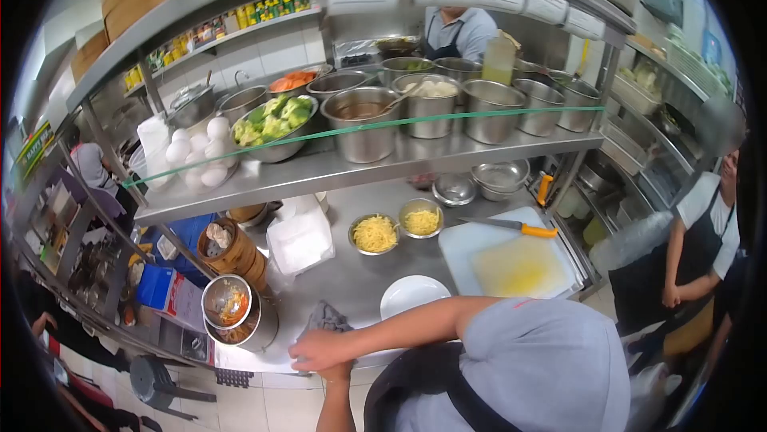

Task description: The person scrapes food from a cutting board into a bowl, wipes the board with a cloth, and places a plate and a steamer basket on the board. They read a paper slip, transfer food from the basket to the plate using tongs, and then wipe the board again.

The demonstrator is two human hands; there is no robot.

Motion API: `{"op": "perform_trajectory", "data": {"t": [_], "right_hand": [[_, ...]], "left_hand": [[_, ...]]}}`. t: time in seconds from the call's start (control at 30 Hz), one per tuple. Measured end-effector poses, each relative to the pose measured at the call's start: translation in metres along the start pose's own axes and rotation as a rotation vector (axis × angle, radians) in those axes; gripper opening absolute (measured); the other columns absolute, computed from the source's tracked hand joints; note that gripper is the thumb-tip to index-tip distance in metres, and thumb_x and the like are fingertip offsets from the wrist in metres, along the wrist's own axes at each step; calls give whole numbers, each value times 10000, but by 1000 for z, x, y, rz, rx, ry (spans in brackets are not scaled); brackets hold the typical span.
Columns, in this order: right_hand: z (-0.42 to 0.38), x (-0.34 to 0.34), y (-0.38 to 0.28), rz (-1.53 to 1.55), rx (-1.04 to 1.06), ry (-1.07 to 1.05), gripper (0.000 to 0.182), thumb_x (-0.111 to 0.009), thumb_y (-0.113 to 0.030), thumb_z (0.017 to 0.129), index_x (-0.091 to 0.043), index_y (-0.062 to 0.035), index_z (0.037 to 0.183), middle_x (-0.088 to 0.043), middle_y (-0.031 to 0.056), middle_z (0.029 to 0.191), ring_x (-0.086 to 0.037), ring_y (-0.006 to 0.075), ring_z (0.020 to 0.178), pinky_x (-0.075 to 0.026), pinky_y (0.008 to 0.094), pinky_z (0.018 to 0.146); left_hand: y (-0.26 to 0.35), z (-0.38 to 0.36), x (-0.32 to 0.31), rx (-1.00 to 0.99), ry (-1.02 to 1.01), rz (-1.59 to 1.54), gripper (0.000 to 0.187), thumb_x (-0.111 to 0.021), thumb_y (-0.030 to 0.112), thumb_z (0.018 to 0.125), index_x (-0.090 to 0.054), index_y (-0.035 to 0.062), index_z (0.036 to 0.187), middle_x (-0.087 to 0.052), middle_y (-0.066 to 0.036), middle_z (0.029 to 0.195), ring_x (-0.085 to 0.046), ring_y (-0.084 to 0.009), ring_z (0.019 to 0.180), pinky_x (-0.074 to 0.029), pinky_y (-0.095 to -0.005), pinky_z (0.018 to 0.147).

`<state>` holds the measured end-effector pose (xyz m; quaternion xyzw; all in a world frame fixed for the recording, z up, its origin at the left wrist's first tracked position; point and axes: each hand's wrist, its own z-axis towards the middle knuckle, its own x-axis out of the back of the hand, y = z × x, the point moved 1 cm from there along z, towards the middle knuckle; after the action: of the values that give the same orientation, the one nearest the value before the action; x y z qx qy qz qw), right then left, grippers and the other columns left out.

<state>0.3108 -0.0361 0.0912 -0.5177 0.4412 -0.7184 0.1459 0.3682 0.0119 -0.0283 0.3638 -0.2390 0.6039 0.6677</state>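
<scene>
Both my hands meet at the counter's front edge, beside a crumpled grey cloth (326, 318). My right hand (317, 350) reaches across from the right, its fingers curled down together; what they hold, if anything, is hidden. Beneath it, my left hand (340, 369) is mostly covered, and its fingers do not show. A steel pot (260, 328) with a strainer (227, 301) of food scraps stands left of the hands. To their right lies a white plate (415, 295), partly behind my right arm.
Two bowls of yellow shreds (374, 234) (421, 218) sit mid-counter. An orange-handled knife (511, 227) lies on the cutting board (463, 250). Above, a shelf (367, 171) holds pots, eggs and broccoli. Bamboo steamers (232, 252) stand left. People stand at right and behind the shelf.
</scene>
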Motion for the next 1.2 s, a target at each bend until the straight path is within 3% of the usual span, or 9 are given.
{"op": "perform_trajectory", "data": {"t": [0.17, 0.37, 0.5, 0.57, 0.67, 0.8, 0.83, 0.93, 1.2], "right_hand": [[-38, -23, -22, -387, 339, -62, 385, -579, -445, 898, -694, -79, 934, -697, 163, 897, -664, 379, 881, -481, 525, 768], [-42, 1, 7, -219, 281, 87, 344, -589, -375, 933, -652, -46, 1012, -649, 212, 983, -637, 379, 931, -514, 450, 815], [-90, 57, -1, 383, -16, 564, 362, -525, -365, 1002, -606, -20, 1074, -673, 129, 962, -665, 305, 877, -531, 379, 775], [-106, 76, 3, 666, -199, 681, 350, -497, -361, 1025, -606, -31, 1069, -680, 91, 961, -673, 258, 842, -539, 360, 753], [-130, 95, 7, 1652, -80, 156, 253, -531, -318, 1009, -630, -98, 1086, -669, 39, 978, -643, 123, 792, -521, 276, 686], [-173, 134, -7, 1365, -221, 615, 234, -536, -256, 995, -644, -51, 1032, -675, 36, 878, -648, 159, 780, -528, 350, 707], [-183, 143, -5, 1358, -221, 609, 234, -536, -256, 995, -644, -51, 1032, -675, 36, 878, -648, 159, 780, -528, 350, 707], [-234, 179, -15, 158, -91, 730, 291, -628, -279, 912, -614, 11, 938, -661, 181, 841, -655, 355, 785, -493, 446, 727], [-335, 201, 12, -253, 23, 993, 280, -709, -290, 815, -590, -38, 838, -616, 168, 817, -606, 369, 821, -454, 451, 799]], "left_hand": [[-21, -12, 1, 159, -157, -281, 162, -634, 173, 896, -602, 33, 972, -643, -100, 947, -623, -267, 867, -485, -386, 748], [-62, 13, -14, 75, 5, -471, 207, -634, 137, 894, -571, 4, 1039, -639, -89, 979, -616, -206, 877, -486, -329, 789], [39, 81, 102, 559, -140, -1298, 132, -539, 26, 917, -562, -1, 1045, -615, -74, 985, -574, -130, 878, -461, -261, 775], [80, 106, 137, 448, -118, -1312, 96, -532, 24, 947, -575, -2, 1030, -619, -41, 870, -572, -99, 763, -452, -237, 674], [105, 139, 152, 388, -214, -1006, 134, -592, 124, 965, -622, 6, 1023, -615, -9, 707, -598, -155, 589, -489, -325, 569], [122, 164, 113, -91, -170, 66, 215, -642, 240, 917, -652, 79, 1059, -706, -136, 919, -700, -328, 800, -519, -416, 624], [127, 159, 88, -85, -163, 64, 215, -642, 240, 917, -652, 79, 1059, -706, -136, 919, -700, -328, 800, -519, -416, 624], [187, 145, 35, -281, -289, -65, 270, -640, 252, 892, -646, 80, 1099, -692, -168, 1001, -681, -344, 887, -517, -440, 719], [382, 148, 34, -522, -1049, -536, 367, -667, 312, 860, -643, 58, 1124, -677, -181, 1072, -658, -338, 962, -516, -427, 811]]}}
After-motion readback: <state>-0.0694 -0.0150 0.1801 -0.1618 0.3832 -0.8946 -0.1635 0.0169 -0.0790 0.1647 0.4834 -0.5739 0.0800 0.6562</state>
